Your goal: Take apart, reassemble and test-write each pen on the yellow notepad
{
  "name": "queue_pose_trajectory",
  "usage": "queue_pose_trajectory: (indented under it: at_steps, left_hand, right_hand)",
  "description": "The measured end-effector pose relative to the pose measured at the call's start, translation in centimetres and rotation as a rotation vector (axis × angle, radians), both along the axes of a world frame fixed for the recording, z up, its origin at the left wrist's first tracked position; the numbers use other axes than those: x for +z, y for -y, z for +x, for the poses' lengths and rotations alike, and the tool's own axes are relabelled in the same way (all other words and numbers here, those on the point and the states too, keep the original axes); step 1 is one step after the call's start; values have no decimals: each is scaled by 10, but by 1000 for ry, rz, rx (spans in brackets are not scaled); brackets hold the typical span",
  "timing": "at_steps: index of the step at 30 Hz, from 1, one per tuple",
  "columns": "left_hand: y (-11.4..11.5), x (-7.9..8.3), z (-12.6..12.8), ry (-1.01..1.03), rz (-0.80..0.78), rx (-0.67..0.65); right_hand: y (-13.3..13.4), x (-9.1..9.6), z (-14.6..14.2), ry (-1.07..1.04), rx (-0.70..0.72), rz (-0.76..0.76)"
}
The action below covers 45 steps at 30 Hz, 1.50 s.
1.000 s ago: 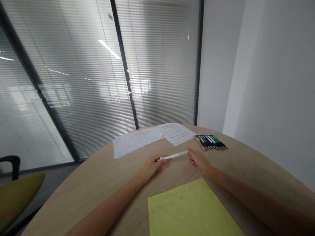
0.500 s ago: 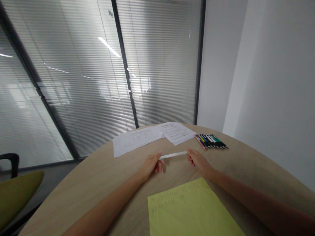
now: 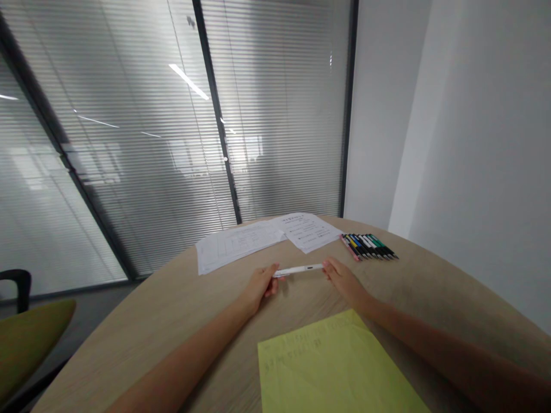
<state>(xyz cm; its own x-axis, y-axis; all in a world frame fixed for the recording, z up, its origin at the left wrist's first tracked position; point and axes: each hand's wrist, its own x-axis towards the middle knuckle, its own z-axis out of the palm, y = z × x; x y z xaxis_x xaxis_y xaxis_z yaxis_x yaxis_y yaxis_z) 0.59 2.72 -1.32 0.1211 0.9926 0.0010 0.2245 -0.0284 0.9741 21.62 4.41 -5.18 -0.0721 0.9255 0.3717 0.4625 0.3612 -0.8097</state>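
Note:
A slim white pen (image 3: 299,269) is held nearly level above the table, stretched between both hands. My left hand (image 3: 262,284) pinches its left end, with the other fingers curled below. At the opposite end, my right hand (image 3: 340,275) grips the tip between thumb and fingers. A small dark mark shows on the barrel near the right hand. Closer to me lies a yellow sheet (image 3: 327,367) with faint handwriting along its top. Just beyond the right hand, a row of several pens (image 3: 369,246) in pink, blue, white, black and green rests side by side.
White printed papers (image 3: 241,244) overlap at the far side of the round wooden table (image 3: 172,321). A yellow-green chair (image 3: 34,338) stands at the left. Behind the table are glass panels with blinds (image 3: 284,115), and a pale wall (image 3: 482,143) rises at the right.
The white pen has turned about its length, so a dark mark now faces me. Both hands have shifted slightly left in view, still holding its ends.

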Motion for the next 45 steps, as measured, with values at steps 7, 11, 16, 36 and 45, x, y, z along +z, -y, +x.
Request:
queue_pose_trajectory:
  at_steps: [7, 11, 16, 36, 45]
  left_hand:
    - [-3, -1, -2, -17, 29, 11]
    - [-3, -2, -1, -31, 60, 52]
    - [-2, -4, 0, -67, 91, 54]
    - [-2, -6, 1, -93, 83, 33]
    - [-2, -7, 2, -87, 103, 77]
  right_hand:
    - [5, 4, 2, 114, -27, 163]
    - [1, 3, 1, 36, 34, 42]
    - [-7, -2, 0, -26, 85, -117]
    - [-1, 5, 2, -46, 98, -137]
    - [-6, 5, -1, -187, 129, -72]
